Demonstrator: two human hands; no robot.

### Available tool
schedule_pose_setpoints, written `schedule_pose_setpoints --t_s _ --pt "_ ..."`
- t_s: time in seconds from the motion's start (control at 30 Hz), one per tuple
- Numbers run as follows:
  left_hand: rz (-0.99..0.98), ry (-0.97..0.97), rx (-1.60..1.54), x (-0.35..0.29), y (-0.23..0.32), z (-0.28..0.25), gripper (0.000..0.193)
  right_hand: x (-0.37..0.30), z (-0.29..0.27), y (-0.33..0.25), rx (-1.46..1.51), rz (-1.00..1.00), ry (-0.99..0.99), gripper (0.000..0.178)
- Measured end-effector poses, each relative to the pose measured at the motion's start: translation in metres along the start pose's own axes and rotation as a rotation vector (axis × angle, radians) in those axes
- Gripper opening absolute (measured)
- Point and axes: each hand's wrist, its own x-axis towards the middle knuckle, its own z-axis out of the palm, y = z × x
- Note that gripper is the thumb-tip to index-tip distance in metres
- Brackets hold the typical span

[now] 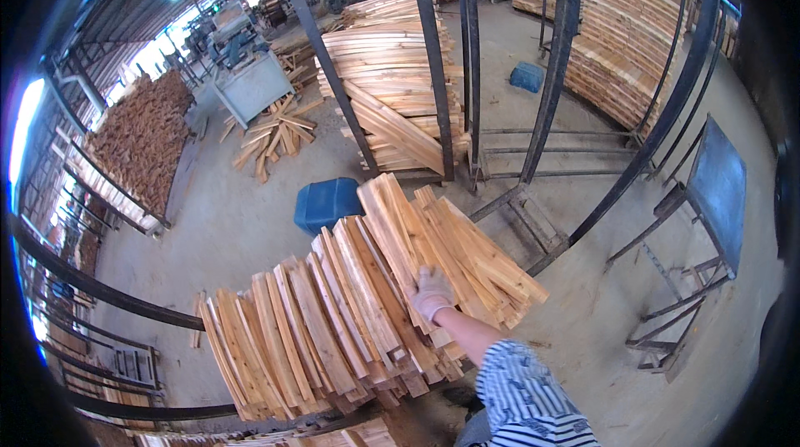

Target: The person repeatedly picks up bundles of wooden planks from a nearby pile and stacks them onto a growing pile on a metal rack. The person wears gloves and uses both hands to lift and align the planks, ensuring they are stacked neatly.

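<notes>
step: steadying slats (367, 297) on the stack | right hand (432, 295) gloved, flat on slats, not clamped | left hand unseen | bin (325, 204) at 11 o'clock | next: likely needs firmer grip

No packages, labels, signs or screens showed anywhere in the frame. The nearest things to containers were a blue bin (327, 204) on the concrete floor left of centre and a smaller blue bin (527, 76) in the upper middle, both plain and unmarked.
</notes>
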Motion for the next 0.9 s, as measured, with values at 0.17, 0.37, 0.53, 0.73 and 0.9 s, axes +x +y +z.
schedule_pose_setpoints --t_s 0.17,0.37,0.53,0.73,0.9 --pt "-0.057 0.030 -0.040 -0.018 -0.007 -0.004 0.040 0.042 0.082 -0.035 -0.266 0.249 0.338 0.057" --pt "-0.106 0.151 -0.139 -0.053 -0.028 -0.024 0.035 0.018 0.085 -0.100 -0.159 0.115 0.036 0.052" --pt "-0.130 0.167 -0.263 -0.080 -0.056 -0.026 0.032 0.008 0.037 -0.082 -0.150 0.207 -0.124 0.111" --pt "-0.100 -0.121 -0.741 -0.111 -0.145 -0.058 0.029 -0.008 -0.012 -0.041 0.375 0.024 -0.266 0.099" --pt "0.120 0.341 -0.557 -0.110 -0.082 -0.083 0.050 -0.131 -0.061 -0.005 0.865 -0.080 -0.724 0.116"
